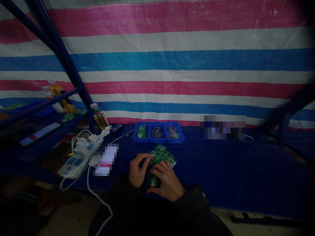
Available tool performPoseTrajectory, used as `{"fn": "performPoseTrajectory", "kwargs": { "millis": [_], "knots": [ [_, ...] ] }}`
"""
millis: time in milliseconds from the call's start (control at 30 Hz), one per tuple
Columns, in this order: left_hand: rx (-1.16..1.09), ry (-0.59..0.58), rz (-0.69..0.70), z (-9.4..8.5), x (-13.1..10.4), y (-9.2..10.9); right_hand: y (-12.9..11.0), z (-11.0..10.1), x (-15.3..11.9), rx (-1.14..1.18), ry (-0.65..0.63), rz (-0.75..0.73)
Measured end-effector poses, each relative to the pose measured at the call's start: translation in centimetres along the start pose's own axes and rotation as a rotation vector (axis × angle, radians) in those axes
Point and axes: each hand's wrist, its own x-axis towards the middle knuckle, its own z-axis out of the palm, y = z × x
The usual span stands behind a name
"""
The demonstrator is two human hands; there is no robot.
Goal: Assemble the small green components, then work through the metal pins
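Several small green plastic bags [161,153] with pale print lie in a loose pile on the blue tabletop in front of me. My left hand [138,170] is at the pile's left edge, its thumb and forefinger pinched together on one bag. Over the near side of the pile arches my right hand [168,182], its fingertips on the bags. Between its thumb and fingers sits a dark green packet [154,181], partly covered by the hand. What the packets contain is too dim to tell.
Behind the pile stands a blue three-part tray [157,141] with green bags, small metal pieces and clear bags. To the left are a power strip [73,165] with white cables, a blurred-out phone [107,160] and a bottle [100,119]. Blue metal posts [71,73] flank a striped sheet.
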Motion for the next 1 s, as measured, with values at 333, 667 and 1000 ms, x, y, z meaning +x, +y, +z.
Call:
{"fn": "performPoseTrajectory", "kwargs": {
  "millis": [333,667,1000],
  "knots": [
    [-0.009,-0.002,-0.001,0.1,0.0,0.0,0.1,-0.1,0.1,0.069,-0.020,0.025],
    [-0.020,-0.025,0.012,0.0,-0.1,0.1,0.7,0.1,-0.2,0.314,0.106,0.037],
    [-0.095,-0.173,0.064,0.2,-0.4,0.8,0.9,-0.3,-0.5,0.464,0.535,0.204]
  ]
}}
